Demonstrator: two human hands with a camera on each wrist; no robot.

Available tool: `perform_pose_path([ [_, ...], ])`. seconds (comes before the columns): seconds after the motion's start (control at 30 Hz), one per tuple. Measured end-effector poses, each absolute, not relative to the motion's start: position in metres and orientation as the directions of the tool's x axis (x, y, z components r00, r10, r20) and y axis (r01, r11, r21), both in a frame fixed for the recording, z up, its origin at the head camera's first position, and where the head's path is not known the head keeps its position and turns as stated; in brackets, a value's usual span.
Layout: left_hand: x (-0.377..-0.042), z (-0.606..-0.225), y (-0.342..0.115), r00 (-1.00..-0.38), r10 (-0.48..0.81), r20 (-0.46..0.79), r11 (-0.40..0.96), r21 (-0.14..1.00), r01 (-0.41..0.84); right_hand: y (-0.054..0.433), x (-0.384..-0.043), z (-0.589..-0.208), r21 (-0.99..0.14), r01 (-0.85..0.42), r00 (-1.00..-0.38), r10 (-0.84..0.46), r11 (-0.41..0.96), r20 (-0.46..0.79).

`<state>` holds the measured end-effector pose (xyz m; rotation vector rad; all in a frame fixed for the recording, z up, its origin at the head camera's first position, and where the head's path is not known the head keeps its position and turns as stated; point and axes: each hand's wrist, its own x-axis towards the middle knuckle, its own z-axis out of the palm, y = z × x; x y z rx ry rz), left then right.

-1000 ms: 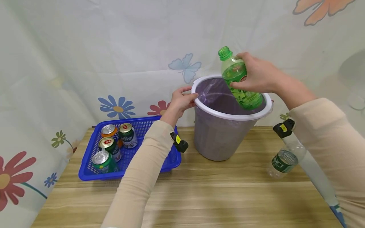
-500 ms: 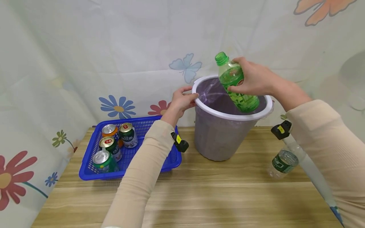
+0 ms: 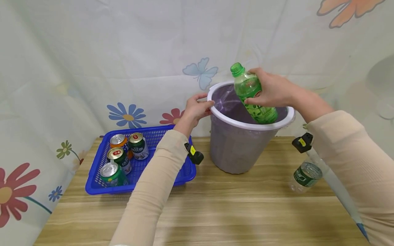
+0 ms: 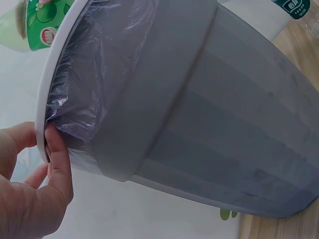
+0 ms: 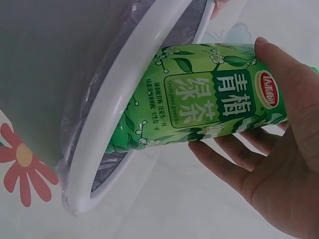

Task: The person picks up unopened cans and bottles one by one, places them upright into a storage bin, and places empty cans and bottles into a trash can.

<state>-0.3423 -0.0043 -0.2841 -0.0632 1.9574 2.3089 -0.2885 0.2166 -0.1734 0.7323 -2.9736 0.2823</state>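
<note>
A grey trash can (image 3: 237, 150) with a white rim and a thin purple liner stands on the table. My left hand (image 3: 197, 108) pinches its rim on the left side; in the left wrist view the thumb and fingers (image 4: 60, 154) sit on either side of the rim. My right hand (image 3: 274, 89) grips a green plum tea bottle (image 3: 252, 92), uncapped and tilted, its neck up and to the left. The bottle's lower end (image 5: 132, 124) is inside the can's opening, partly hidden by the rim in the right wrist view.
Left of the can is a blue plastic basket (image 3: 154, 131) holding several drink cans (image 3: 138, 147). A clear water bottle (image 3: 304, 176) with a green label lies at the table's right edge, near the right sleeve. A flowered curtain (image 3: 147, 44) hangs behind the table (image 3: 215, 212).
My right hand has moved down and slightly left, lowering the green bottle deeper into the trash can's mouth. My left hand keeps its place on the rim.
</note>
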Motion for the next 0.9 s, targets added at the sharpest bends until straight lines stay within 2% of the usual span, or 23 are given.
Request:
perform_pose_path([
  [0.53,-0.343,-0.284,-0.004,-0.992,0.059,-0.107,-0.157,0.981,-0.115,0.224,-0.287,-0.184,-0.227,-0.501,-0.860,-0.510,0.835,0.020],
  [0.9,-0.345,-0.285,-0.005,-0.993,0.056,-0.108,-0.151,0.982,-0.116,0.237,-0.281,-0.184,-0.264,-0.490,-0.866,-0.499,0.831,0.038],
])
